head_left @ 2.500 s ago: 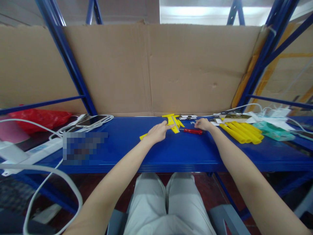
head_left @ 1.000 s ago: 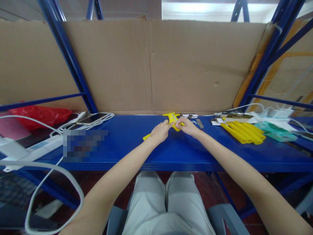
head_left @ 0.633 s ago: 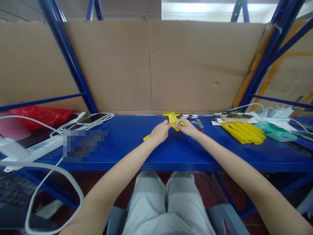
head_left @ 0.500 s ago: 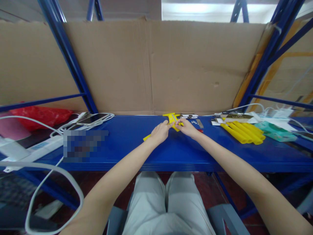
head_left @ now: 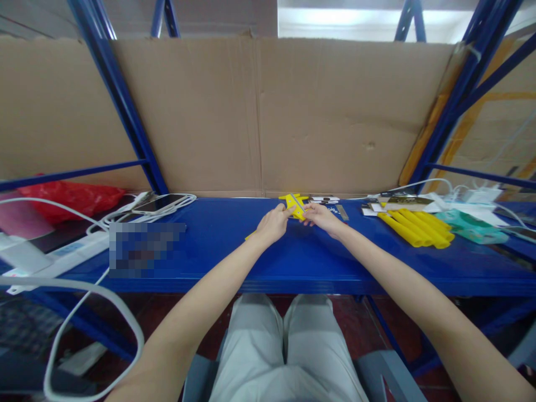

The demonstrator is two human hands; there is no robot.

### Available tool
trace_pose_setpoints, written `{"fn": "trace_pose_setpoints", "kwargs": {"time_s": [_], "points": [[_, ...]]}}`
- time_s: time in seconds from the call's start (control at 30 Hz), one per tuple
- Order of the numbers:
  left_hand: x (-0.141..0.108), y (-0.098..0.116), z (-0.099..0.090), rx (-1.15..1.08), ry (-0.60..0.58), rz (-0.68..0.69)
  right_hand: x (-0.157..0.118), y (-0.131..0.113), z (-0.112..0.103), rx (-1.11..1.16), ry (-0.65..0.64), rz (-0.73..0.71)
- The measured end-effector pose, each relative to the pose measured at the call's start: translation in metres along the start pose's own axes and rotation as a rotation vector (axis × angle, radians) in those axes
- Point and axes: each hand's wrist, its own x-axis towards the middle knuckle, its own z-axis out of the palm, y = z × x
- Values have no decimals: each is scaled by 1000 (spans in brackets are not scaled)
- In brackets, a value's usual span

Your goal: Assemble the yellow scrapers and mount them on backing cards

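Observation:
A flat yellow T-shaped piece (head_left: 296,205) with a pale grey strip across it is held over the back middle of the blue table. My left hand (head_left: 273,224) grips its left edge, fingers curled and the index finger lying along it. My right hand (head_left: 323,218) pinches its right edge between thumb and fingers. What the piece is, I cannot make out. A thin yellow strip (head_left: 250,236) sticks out from beneath my left wrist. Just behind my right hand lie a dark blue card with white marks (head_left: 334,210) and small black-and-white items (head_left: 324,199).
Several yellow tubes (head_left: 414,226) lie on the right, beside a green plastic packet (head_left: 471,226) and white cables. At left are a phone (head_left: 161,204), coiled white cable, a red bag (head_left: 75,195) and a power strip (head_left: 62,259). Cardboard (head_left: 201,111) stands behind the table.
My right hand has shifted slightly right, its fingers now at the yellow piece's right edge instead of over its middle. More of the piece and its grey strip shows. My left hand has barely moved.

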Motion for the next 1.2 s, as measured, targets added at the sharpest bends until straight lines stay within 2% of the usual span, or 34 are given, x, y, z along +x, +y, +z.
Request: {"fn": "trace_pose_setpoints", "kwargs": {"time_s": [0.37,0.57,0.67,0.8,0.87,0.93,0.97,1.07,1.2], "points": [[-1,-8,1,34,-14,157,0,-3,-2,31,65,8],[-2,-7,2,46,-37,163,0,-2,0,1,54,33],[-2,-8,2,-30,-17,142,6,1,-9,-74,62,-30],[5,-18,1,-361,113,20,18,11,-45,-369,280,-130],[9,-23,0,-670,143,-117,22,19,-68,-588,389,-109],[12,-26,-2,-989,119,-271,24,28,-89,-807,443,6],[13,-27,-3,-1128,97,-337,23,32,-96,-896,430,67],[13,-26,-7,-1413,27,-454,22,42,-109,-972,407,171],[11,-21,-12,-1540,-83,-508,22,47,-109,-1031,377,244]]}}
